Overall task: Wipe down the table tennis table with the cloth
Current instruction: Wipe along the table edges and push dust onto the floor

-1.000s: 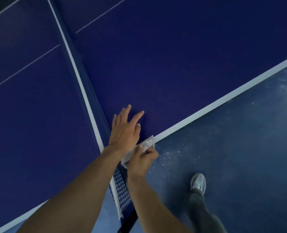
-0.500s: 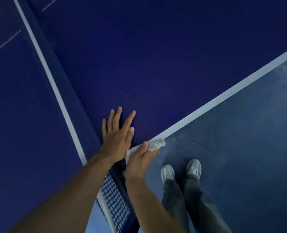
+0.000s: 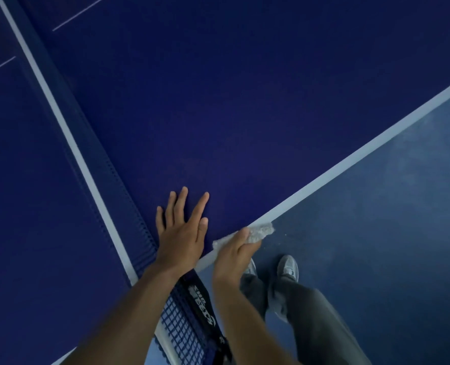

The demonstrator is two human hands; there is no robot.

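The dark blue table tennis table point(image 3: 245, 114) fills most of the head view, its white side line running up to the right. My left hand point(image 3: 183, 233) lies flat on the table surface beside the net, fingers straight and spread. My right hand point(image 3: 234, 255) grips a crumpled whitish cloth point(image 3: 260, 231) against the table's side edge, on the white line. Part of the cloth is hidden under my fingers.
The net point(image 3: 187, 320) with its white top band point(image 3: 60, 114) crosses the table from upper left to lower middle, just left of my left hand. Blue floor point(image 3: 389, 206) lies right of the table edge. My legs and grey shoes point(image 3: 287, 267) stand below the cloth.
My right hand and the cloth have slid a little to the right along the white edge line. My left hand stays flat by the net. The view has shifted and both feet show.
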